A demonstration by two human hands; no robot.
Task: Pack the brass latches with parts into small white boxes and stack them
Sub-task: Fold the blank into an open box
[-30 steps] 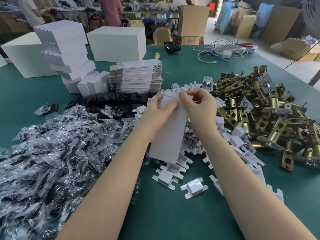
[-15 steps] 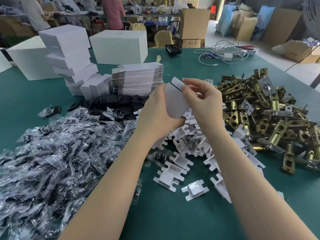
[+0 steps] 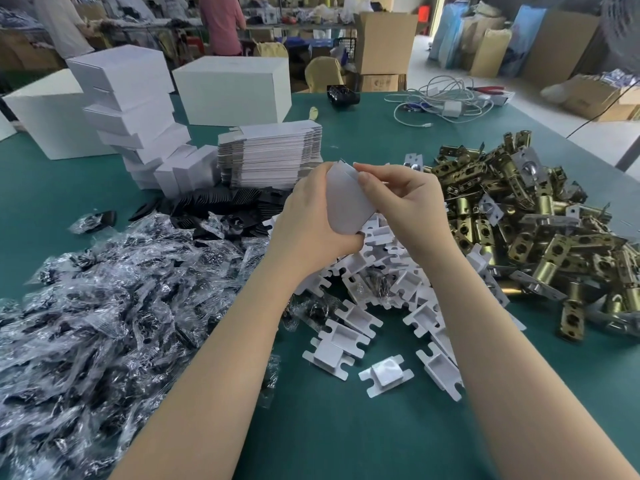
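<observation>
Partly hidden, small white box (image 3: 346,199) clamped in left hand (image 3: 308,216) grip, right hand (image 3: 405,206) pinching its top flap.

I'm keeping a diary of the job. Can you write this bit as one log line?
step: folding box | left hand: grips small white box | right hand: pinches its top flap | brass latches: untouched

No legible text anywhere.

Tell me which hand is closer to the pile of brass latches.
Right. The right hand sits just beside the pile of brass latches, pinching the white box; the left hand grips the box's far side.
</observation>
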